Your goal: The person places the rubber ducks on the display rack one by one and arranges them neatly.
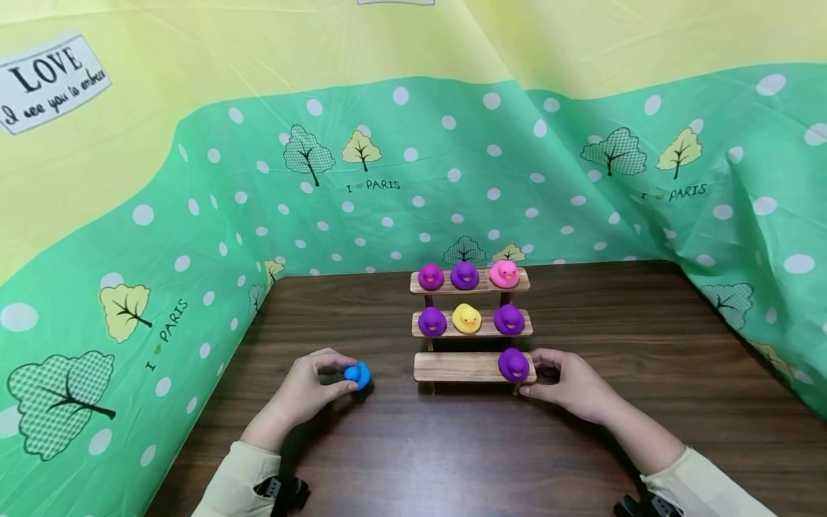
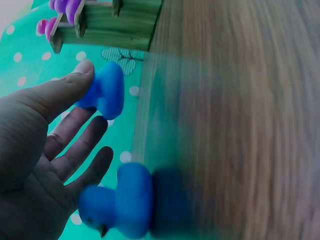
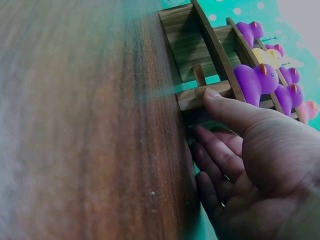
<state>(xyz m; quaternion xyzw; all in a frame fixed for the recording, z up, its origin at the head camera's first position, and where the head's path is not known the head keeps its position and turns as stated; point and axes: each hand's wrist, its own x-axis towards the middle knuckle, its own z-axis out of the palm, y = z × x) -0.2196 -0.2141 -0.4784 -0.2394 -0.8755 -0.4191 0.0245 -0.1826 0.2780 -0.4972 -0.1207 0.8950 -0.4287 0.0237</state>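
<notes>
In the head view my left hand (image 1: 306, 388) pinches a blue rubber duck (image 1: 357, 375) between thumb and fingers, left of a three-step wooden display stand (image 1: 455, 367). The left wrist view shows this duck (image 2: 111, 90) at the thumb tip, and a second blue duck (image 2: 131, 202) on the table near the palm; the hand hides that one from the head view. My right hand (image 1: 575, 384) grips the right end of the lowest step, thumb in front. A purple duck (image 1: 513, 365) sits on that end. Under the thumb is the stand's wooden leg (image 3: 192, 97).
On the middle step a yellow duck (image 1: 466, 319) stands between two purple ones. The top step bears a pink duck (image 1: 505, 273) and two purplish ones. Dark wooden table (image 1: 388, 459) lies under everything, with a green dotted cloth (image 1: 413, 172) behind and at the sides.
</notes>
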